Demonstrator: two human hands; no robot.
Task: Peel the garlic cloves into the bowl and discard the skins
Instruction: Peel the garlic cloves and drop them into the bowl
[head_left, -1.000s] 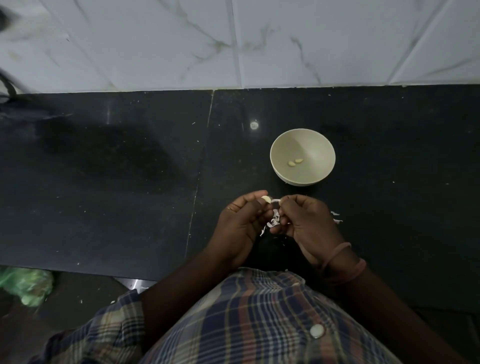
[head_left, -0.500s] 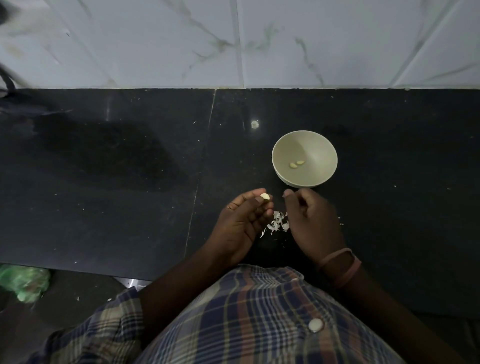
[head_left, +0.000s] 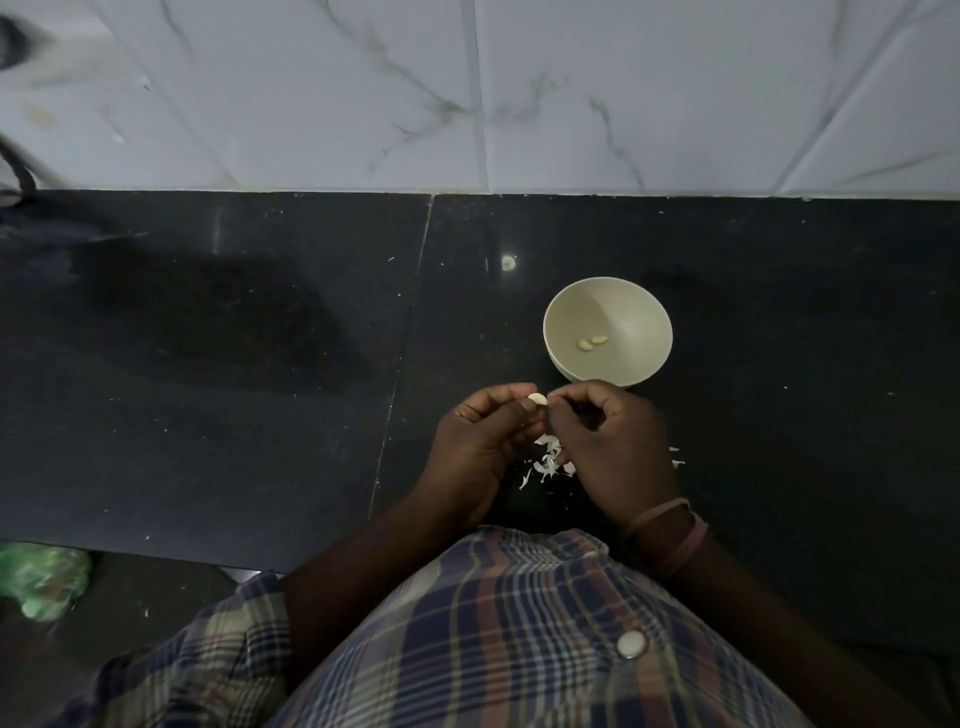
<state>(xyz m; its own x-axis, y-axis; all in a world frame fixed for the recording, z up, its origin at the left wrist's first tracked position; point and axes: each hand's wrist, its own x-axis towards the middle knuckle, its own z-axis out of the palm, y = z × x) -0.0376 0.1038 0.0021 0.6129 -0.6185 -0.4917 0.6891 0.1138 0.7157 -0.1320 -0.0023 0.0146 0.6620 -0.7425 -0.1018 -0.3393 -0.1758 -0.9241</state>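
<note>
A pale garlic clove (head_left: 538, 399) is pinched between the thumb and fingers of my left hand (head_left: 480, 441), just in front of the bowl. My right hand (head_left: 610, 441) is beside it with curled fingers, its fingertips touching the clove's right end. The cream bowl (head_left: 566, 317) stands on the black counter right behind my hands, and two peeled cloves (head_left: 591, 342) lie in its bottom. A small heap of white garlic skins (head_left: 548, 462) lies on the counter under and between my hands, with a few more skins (head_left: 675, 457) to the right of my right hand.
The black stone counter (head_left: 260, 389) ends at a white marble-tiled wall (head_left: 467, 93) behind the bowl. A green plastic bag (head_left: 41, 579) lies on the floor at the lower left, below the counter's front edge. My checked shirt (head_left: 493, 634) fills the bottom.
My hands came apart half a second ago, the right one lowering toward the skins. Now the right hand's fingertips are back at the clove held by the left.
</note>
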